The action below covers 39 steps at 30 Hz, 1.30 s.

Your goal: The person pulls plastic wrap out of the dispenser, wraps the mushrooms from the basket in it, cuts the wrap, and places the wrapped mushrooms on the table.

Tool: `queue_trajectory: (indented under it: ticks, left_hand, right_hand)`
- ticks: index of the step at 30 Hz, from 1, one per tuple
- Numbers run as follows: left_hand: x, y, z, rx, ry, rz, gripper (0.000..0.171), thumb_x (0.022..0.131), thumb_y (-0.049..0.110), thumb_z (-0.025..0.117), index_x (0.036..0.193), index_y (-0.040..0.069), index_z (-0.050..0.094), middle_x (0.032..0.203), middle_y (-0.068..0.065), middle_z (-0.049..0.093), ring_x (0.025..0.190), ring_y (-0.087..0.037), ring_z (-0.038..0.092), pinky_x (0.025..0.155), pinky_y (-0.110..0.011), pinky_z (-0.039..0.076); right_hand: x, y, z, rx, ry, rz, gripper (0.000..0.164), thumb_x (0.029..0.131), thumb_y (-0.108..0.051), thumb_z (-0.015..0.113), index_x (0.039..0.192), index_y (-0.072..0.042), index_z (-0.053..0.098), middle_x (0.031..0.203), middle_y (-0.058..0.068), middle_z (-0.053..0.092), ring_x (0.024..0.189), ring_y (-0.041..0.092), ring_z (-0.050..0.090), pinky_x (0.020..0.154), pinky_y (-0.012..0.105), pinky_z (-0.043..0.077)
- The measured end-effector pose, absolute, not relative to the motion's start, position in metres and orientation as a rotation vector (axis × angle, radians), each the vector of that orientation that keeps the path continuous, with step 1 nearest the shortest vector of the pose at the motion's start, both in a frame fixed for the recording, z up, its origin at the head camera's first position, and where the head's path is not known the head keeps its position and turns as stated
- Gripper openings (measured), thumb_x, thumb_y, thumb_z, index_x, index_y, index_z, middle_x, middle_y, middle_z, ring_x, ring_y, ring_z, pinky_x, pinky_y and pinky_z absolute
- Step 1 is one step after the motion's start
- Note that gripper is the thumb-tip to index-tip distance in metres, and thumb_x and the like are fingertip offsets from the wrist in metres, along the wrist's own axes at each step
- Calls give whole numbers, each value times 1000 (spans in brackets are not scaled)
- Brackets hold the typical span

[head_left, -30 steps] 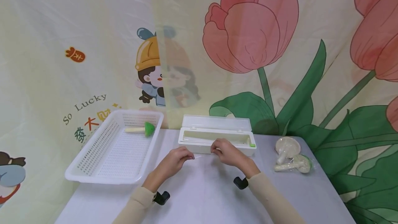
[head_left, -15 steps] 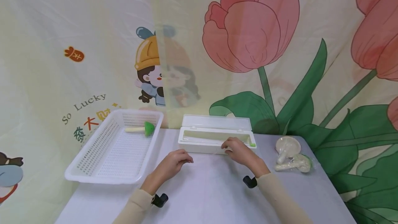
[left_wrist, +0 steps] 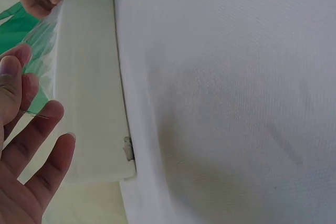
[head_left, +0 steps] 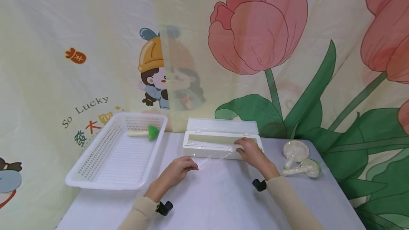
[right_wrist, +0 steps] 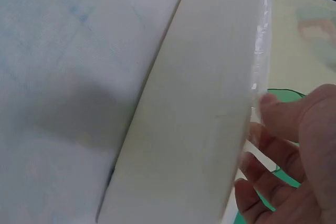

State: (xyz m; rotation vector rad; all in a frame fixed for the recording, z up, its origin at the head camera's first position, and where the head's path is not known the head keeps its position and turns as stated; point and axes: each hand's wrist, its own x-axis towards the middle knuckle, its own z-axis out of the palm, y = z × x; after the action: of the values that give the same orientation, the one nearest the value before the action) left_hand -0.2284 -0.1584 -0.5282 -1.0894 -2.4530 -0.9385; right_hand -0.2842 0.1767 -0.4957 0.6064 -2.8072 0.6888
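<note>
A white cling film dispenser box [head_left: 204, 152] stands at the back of the table, its translucent lid [head_left: 222, 126] raised. A pale roll [head_left: 204, 143] lies inside. My left hand [head_left: 178, 171] pinches a corner of clear cling film [left_wrist: 44, 51] between thumb and finger, in front of the box; its other fingers are spread. The film slopes up from there to my right hand [head_left: 254, 154], at the box's right front edge. In the right wrist view my right thumb and fingertips [right_wrist: 255, 132] are bent at the film's edge, slightly blurred. The film is hard to see.
At the left sits a white perforated basket [head_left: 145, 173] with a green-headed, pale-handled toy mushroom [head_left: 152, 132] in it. Two film-wrapped toy pieces [head_left: 296, 151] lie at the table's right side. A printed curtain [head_left: 105, 27] hangs right behind the table.
My right hand has moved right along the box's front edge. My left hand has lowered slightly, and cling film now shows stretched between both hands.
</note>
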Motion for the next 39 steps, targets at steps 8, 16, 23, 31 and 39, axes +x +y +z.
queue_trajectory:
  ticks: [8, 16, 23, 31, 39]
  left_hand:
    - [-227, -159, -531, -1058, -2485, -916, 18, 89, -2, 75, 95, 14, 79, 94, 6, 72, 89, -10, 69, 81, -25, 58]
    - [-227, -161, -531, -1078, -2466, -923, 17, 89, -2, 75, 95, 13, 79, 93, 5, 72, 88, -10, 69, 80, -24, 58]
    - [-227, -164, -532, -1061, -2453, -915, 17, 89, -1, 75, 96, 14, 78, 94, 4, 73, 88, -9, 69, 80, -23, 58]
    - [-228, -166, -533, -1059, -2379, -954, 21, 87, -4, 75, 96, 14, 78, 92, 4, 71, 87, -9, 69, 79, -19, 57]
    - [-224, -170, -538, -1028, -2360, -974, 22, 86, -10, 74, 92, 11, 78, 89, 4, 71, 85, -9, 69, 79, -16, 56]
  right_hand:
    - [-296, 173, -497, 606, -2925, 546, 25, 98, 2, 61, 120, -2, 72, 118, 17, 73, 112, 41, 64, 93, 58, 52]
    - [-300, 177, -487, 572, -2914, 775, 13, 93, 6, 68, 105, 3, 73, 100, 15, 73, 95, 28, 69, 82, 40, 59]
    - [-285, 187, -489, 568, -2781, 842, 17, 94, 6, 67, 111, 2, 70, 100, 14, 71, 94, 26, 67, 81, 40, 58]
    - [-254, 211, -501, 621, -2549, 876, 22, 88, 5, 75, 107, -5, 71, 93, 4, 68, 85, 16, 59, 70, 30, 57]
    - [-233, 226, -516, 702, -2613, 897, 30, 89, 10, 71, 115, -6, 70, 95, 1, 66, 84, 9, 56, 69, 23, 56]
